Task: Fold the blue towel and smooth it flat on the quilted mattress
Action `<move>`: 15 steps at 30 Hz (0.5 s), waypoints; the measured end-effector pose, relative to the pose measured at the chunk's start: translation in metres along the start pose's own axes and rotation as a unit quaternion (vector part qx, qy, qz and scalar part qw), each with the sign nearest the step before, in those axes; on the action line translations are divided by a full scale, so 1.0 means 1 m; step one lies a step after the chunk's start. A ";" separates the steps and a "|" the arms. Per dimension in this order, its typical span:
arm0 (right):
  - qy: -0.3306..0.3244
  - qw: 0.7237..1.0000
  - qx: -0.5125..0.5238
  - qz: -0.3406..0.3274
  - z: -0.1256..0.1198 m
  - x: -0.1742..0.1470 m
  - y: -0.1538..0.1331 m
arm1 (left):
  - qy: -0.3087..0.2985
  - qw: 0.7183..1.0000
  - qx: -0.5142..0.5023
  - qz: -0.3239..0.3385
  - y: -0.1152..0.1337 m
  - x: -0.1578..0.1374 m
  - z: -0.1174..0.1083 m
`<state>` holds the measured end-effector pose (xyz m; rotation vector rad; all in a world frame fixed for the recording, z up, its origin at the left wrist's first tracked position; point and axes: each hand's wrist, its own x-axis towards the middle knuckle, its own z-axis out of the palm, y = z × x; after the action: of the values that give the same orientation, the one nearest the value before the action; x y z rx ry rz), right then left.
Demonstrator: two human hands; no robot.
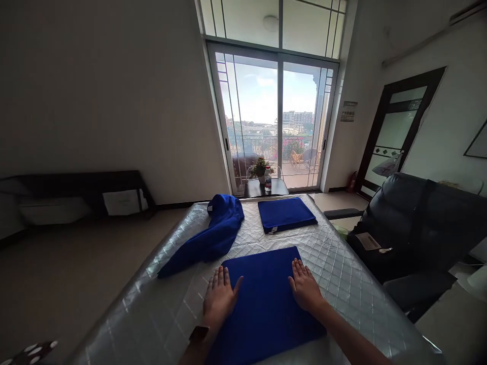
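Note:
A folded blue cloth (266, 304) lies flat on the quilted silver table cover (342, 274) right in front of me. My left hand (221, 294) rests on its left edge, palm down with the fingers stretched out. On the right edge lies my right hand (305, 288), also flat, its thumb pointing inward. Beyond, at the far right of the cover, is a second blue cloth (287, 213), folded into a neat rectangle with small white tags at its near edge. A crumpled blue cloth (216, 233) lies in a loose heap at the far left.
A black armchair (414, 223) stands close to the table's right side, with a paper on its seat. Past the far edge, a small dark table (251, 188) holds a potted plant (261, 167) and a bottle (268, 180) before a sliding glass door. A low dark bench (114, 177) is along the left wall.

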<state>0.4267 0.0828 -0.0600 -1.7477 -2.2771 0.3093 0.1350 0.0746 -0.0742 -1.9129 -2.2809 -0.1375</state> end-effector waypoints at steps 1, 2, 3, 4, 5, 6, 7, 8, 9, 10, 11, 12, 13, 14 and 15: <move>0.002 1.000 0.001 -0.003 0.002 -0.005 0.001 | 0.005 1.000 -0.011 0.009 0.016 -0.001 -0.004; 0.005 1.000 0.001 -0.004 0.005 -0.009 0.002 | 0.005 0.999 -0.032 0.033 0.037 -0.004 -0.009; 0.011 1.000 -0.001 -0.006 0.007 -0.011 0.004 | 0.001 0.996 -0.063 0.070 0.059 -0.007 -0.014; 0.019 1.000 -0.004 -0.009 0.010 -0.013 0.005 | -0.003 0.989 -0.098 0.109 0.083 -0.012 -0.018; 0.026 1.000 -0.009 -0.014 0.012 -0.013 0.007 | -0.014 0.979 -0.134 0.152 0.106 -0.017 -0.022; 0.032 0.999 -0.016 -0.021 0.014 -0.013 0.008 | -0.022 0.968 -0.164 0.191 0.126 -0.022 -0.024; 0.037 0.999 -0.023 -0.029 0.015 -0.012 0.010 | -0.030 0.956 -0.188 0.221 0.143 -0.027 -0.026; 0.039 0.998 -0.030 -0.038 0.017 -0.011 0.011 | -0.034 0.948 -0.205 0.243 0.154 -0.031 -0.027; 0.040 0.998 -0.033 -0.043 0.017 -0.011 0.012 | -0.035 0.942 -0.214 0.255 0.160 -0.034 -0.027; 0.039 0.998 -0.033 -0.043 0.017 -0.010 0.012 | -0.034 0.941 -0.218 0.258 0.161 -0.036 -0.026; 0.035 0.998 -0.029 -0.040 0.016 -0.010 0.012 | -0.035 0.942 -0.216 0.256 0.157 -0.036 -0.026; 0.031 0.999 -0.020 -0.034 0.015 -0.010 0.011 | -0.037 0.945 -0.211 0.249 0.149 -0.036 -0.025; 0.025 0.999 -0.010 -0.026 0.013 -0.010 0.010 | -0.040 0.948 -0.203 0.242 0.138 -0.036 -0.024; 0.019 1.000 0.001 -0.018 0.011 -0.010 0.008 | -0.043 0.952 -0.194 0.231 0.124 -0.035 -0.023; 0.014 1.000 0.010 -0.012 0.009 -0.011 0.006 | -0.046 0.958 -0.183 0.217 0.109 -0.035 -0.021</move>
<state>0.4322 0.0741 -0.0709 -1.7018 -2.2666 0.3013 0.2495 0.0560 -0.0631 -2.6075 -1.9236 -0.4477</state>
